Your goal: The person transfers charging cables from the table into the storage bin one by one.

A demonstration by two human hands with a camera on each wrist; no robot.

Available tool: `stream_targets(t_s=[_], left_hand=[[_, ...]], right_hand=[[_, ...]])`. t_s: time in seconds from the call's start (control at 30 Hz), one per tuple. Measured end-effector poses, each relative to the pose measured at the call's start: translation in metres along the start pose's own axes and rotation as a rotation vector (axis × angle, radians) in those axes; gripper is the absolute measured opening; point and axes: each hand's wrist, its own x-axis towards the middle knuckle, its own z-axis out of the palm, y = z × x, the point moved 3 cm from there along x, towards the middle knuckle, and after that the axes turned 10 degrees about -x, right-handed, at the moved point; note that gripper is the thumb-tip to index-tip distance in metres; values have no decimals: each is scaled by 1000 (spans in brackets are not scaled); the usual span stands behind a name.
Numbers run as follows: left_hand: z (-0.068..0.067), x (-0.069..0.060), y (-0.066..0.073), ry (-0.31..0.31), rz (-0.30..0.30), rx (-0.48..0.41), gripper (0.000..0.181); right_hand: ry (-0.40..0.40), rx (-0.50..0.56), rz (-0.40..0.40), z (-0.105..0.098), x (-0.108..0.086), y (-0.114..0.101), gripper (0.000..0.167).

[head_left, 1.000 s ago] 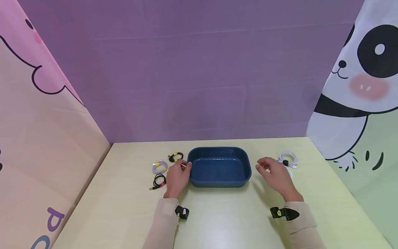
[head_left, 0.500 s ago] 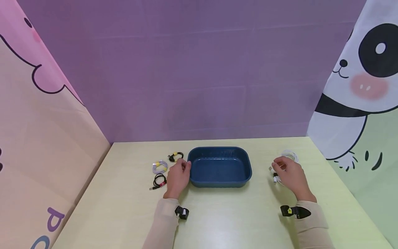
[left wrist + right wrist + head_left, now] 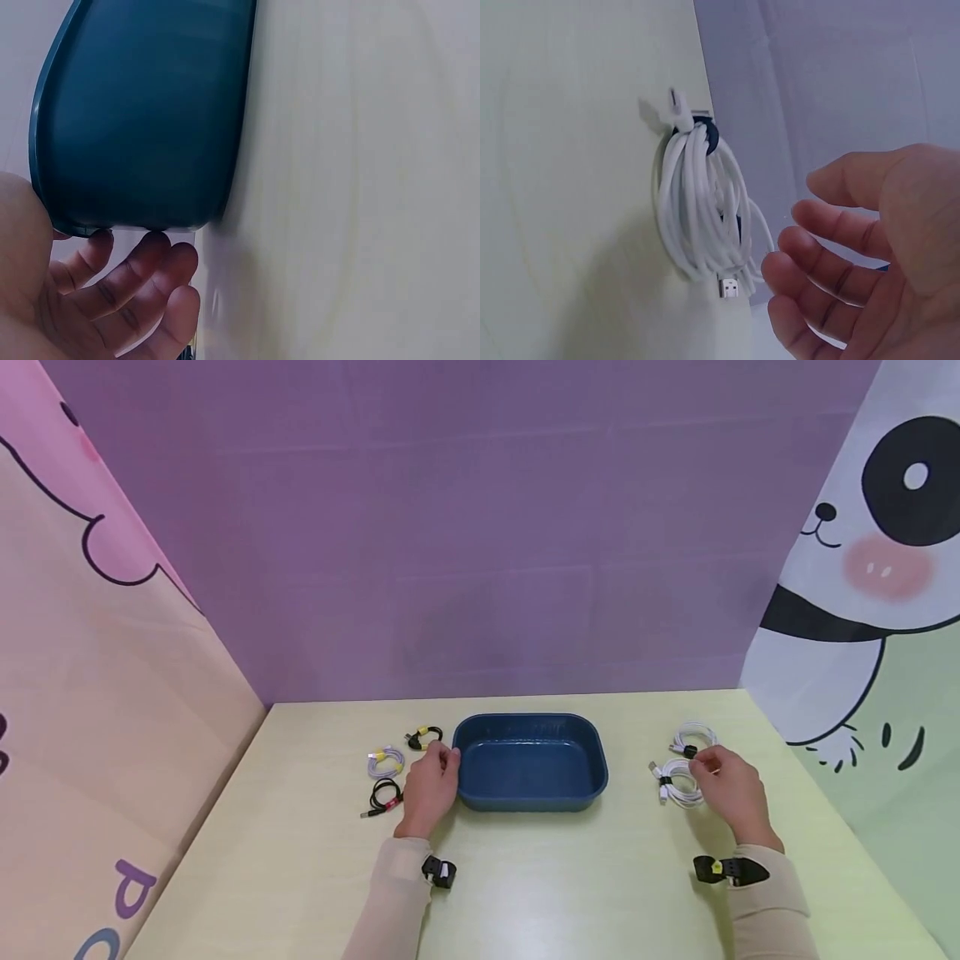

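Observation:
My left hand (image 3: 429, 789) holds the left end of a deep blue rectangular tray (image 3: 532, 803). In the left wrist view, the fingertips touch the tray's (image 3: 142, 127) outer wall under the rim; the thumb lies at the rim, its tip partly hidden. My right hand (image 3: 735, 789) holds nothing, its fingers loosely bent beside a coiled white USB cable (image 3: 678, 795) with a black tie. In the right wrist view, a gap separates the fingers from the coiled cable (image 3: 694, 202). Behind it lies another coiled white cable (image 3: 693, 728), partly overlapped in the right wrist view.
Left of the tray lie a black cable with yellow bands (image 3: 424, 737), a pale lilac cable (image 3: 386, 763) and a black cable with a red band (image 3: 384, 797), all coiled. The light wooden table (image 3: 555, 885) meets a purple backdrop (image 3: 480, 568) and printed side sheets.
My right hand has moved right from beside the tray. The white coiled cable now lies on the table in front of the other white one, with the hand off it. The left hand stays put.

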Motion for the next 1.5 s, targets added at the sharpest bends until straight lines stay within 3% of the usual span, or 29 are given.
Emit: stream_targets(t_s=[0.9, 1.5], left_hand=[[3, 2, -2, -32, -30, -23, 33], [2, 5, -3, -40, -38, -28, 34]], right_hand=[[-205, -51, 177, 10, 0, 31, 42], [-216, -53, 217, 18, 3, 33, 45]])
